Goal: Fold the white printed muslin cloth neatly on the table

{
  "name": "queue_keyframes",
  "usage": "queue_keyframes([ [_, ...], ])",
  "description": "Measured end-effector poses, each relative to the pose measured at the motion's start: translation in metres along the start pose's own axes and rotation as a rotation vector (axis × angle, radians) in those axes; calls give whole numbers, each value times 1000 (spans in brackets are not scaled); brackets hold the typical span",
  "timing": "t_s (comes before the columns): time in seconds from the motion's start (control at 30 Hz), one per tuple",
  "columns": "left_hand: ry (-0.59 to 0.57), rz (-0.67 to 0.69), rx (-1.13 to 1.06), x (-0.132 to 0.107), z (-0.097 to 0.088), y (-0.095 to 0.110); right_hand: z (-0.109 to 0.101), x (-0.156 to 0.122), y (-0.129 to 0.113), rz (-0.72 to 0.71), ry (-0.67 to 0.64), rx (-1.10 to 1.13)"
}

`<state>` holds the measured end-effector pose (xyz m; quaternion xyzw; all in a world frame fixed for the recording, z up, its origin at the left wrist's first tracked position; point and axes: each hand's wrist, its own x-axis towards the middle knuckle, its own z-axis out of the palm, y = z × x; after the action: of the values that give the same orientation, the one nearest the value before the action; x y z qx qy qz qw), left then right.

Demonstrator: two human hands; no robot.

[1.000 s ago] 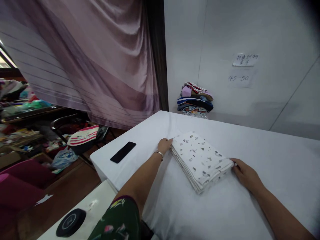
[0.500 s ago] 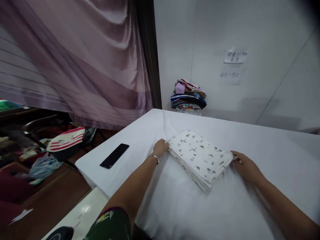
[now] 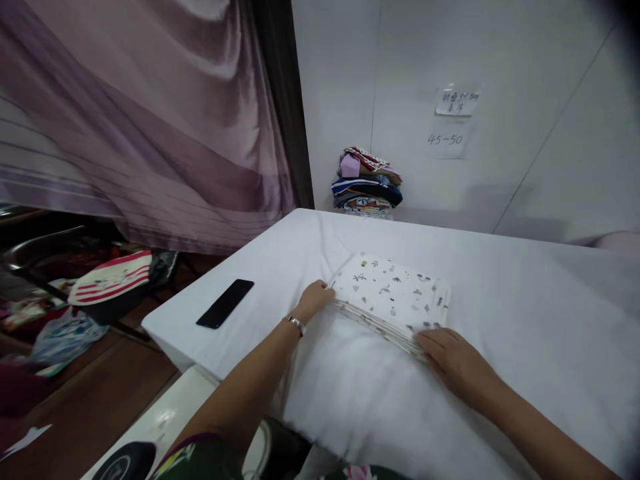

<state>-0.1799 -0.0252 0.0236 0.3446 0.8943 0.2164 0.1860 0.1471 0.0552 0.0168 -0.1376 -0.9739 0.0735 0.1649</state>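
Note:
A folded white cloth with small grey and brown prints (image 3: 393,293) lies on the white-covered table (image 3: 525,320). My left hand (image 3: 315,299), with a bracelet at the wrist, pinches the cloth's near left corner. Against the cloth's near right edge rests my right hand (image 3: 453,360), fingers curled onto the stacked layers. Both forearms reach in from the bottom of the view.
A black phone (image 3: 225,303) lies near the table's left edge. A pile of folded coloured clothes (image 3: 367,183) sits against the white wall at the back. A mauve curtain (image 3: 150,120) hangs to the left, with cluttered bags and a chair (image 3: 107,280) below.
My right hand has slid from the cloth's far right corner round to its near right edge, and the cloth has turned slightly. My left hand stays at the left corner.

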Motion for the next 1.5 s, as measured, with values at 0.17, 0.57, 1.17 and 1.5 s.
queue_keyframes([
  [0.17, 182, 198, -12, -32, 3, -13, -10, -18, 10, 41, -19, 30],
  [0.57, 173, 861, 165, -40, 11, -17, 5, -11, -2, 58, 50, -111],
  [1.17, 137, 787, 371, -6, 42, 38, 17, 71, -2, 408, -7, -50],
  [1.5, -49, 669, 413, 0, 39, 38, 32, 56, 9, 495, -4, 111],
])
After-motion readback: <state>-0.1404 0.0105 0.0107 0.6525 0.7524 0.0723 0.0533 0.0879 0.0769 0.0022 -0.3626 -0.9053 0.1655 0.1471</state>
